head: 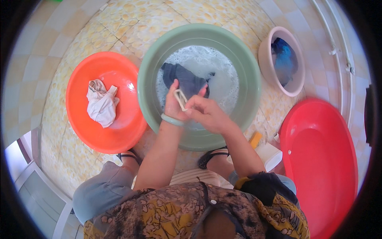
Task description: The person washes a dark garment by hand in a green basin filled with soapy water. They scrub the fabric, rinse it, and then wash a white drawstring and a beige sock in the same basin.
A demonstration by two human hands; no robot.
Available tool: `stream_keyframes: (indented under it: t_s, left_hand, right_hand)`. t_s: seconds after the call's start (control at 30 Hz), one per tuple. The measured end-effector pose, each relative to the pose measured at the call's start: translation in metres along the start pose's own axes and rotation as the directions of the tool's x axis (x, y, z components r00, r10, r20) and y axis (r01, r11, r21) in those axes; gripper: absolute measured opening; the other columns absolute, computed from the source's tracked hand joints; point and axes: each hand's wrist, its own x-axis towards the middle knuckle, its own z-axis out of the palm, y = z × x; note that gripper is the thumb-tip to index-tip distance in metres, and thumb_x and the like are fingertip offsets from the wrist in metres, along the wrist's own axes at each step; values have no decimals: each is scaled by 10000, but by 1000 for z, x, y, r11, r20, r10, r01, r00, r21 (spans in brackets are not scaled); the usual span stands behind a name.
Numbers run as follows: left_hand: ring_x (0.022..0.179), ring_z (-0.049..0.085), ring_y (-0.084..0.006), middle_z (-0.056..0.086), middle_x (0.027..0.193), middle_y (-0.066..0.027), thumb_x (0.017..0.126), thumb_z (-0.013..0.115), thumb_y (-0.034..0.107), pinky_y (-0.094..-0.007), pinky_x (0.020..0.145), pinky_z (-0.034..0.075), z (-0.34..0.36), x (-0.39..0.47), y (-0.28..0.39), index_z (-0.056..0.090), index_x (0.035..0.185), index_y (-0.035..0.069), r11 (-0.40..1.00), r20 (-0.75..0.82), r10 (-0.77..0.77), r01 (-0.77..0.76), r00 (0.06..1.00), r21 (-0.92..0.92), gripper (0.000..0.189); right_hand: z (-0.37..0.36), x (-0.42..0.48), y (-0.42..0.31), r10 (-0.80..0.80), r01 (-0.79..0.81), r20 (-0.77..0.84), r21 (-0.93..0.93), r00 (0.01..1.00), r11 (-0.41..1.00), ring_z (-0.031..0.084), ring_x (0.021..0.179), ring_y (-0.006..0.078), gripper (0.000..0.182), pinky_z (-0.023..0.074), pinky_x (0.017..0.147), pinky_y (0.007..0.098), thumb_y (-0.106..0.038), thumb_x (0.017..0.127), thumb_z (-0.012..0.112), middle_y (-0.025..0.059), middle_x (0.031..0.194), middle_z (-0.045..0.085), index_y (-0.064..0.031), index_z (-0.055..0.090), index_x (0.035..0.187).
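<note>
Over a large green plastic basin (pixel 198 143) of sudsy water, both hands meet. My left hand (pixel 176 106), palm up with a pale bangle at the wrist, holds part of a dark blue-grey garment (pixel 182 74). The rest of that cloth lies in the foamy water (pixel 222 98). Between finger and thumb, my right hand (pixel 207 112) pinches a narrow cream-coloured loop (pixel 180 100), which also lies against the left palm. Whether this loop is a cord or band attached to the garment, I cannot tell. The left fingers are partly hidden behind the right hand.
To the left, an orange basin (pixel 77 119) holds a crumpled white garment (pixel 103 104). A pink tub (pixel 264 56) at the upper right contains blue cloth (pixel 283 59) in water. A red bathtub (pixel 319 167), a white container (pixel 270 155) and a yellow block (pixel 255 139) are on the right.
</note>
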Motion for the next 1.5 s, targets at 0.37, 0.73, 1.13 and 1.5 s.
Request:
stream_keyframes:
  t_s: [0.37, 0.73, 1.13, 1.5]
  left_hand:
    - [1135, 496, -371, 561, 1114, -222, 892, 490, 273, -494, 954, 415, -47, 23, 12, 512, 1149, -39, 993, 233, 120, -122, 965, -5, 405]
    - [1240, 395, -424, 463, 1286, -217, 819, 544, 242, -570, 1016, 332, -2, 9, -3, 451, 1234, -8, 986, 190, 152, -134, 970, -101, 493]
    - [1084, 497, -412, 553, 1133, -217, 808, 580, 142, -540, 988, 384, -10, 17, -18, 554, 1072, 10, 961, -137, 213, -182, 967, 208, 296]
    - [998, 559, -365, 603, 1063, -188, 834, 569, 140, -505, 922, 455, -6, 21, -38, 584, 1008, 2, 895, -87, 193, -139, 977, 424, 222]
  right_hand:
    - [-10, 15, -5, -45, -78, -314, -370, 948, 926, 551, 637, 129, 166, 456, 591, 285, -122, 853, 573, 68, 692, 568, -37, 553, 995]
    - [-129, -18, -30, 144, -144, -53, -650, 988, 746, 555, 828, 134, 322, 461, 743, 304, -181, 874, 573, 61, 876, 571, -31, 519, 1154]
    - [-199, -214, 147, -12, -483, -954, -163, 301, 860, 558, 1059, 303, 345, 432, 898, 368, -203, 855, 541, 210, 1132, 582, -4, 564, 1136]
    - [-93, -276, 279, -165, -615, -976, -217, 140, 758, 532, 1030, 353, 371, 431, 885, 395, -102, 816, 574, 200, 1072, 563, -17, 510, 1172]
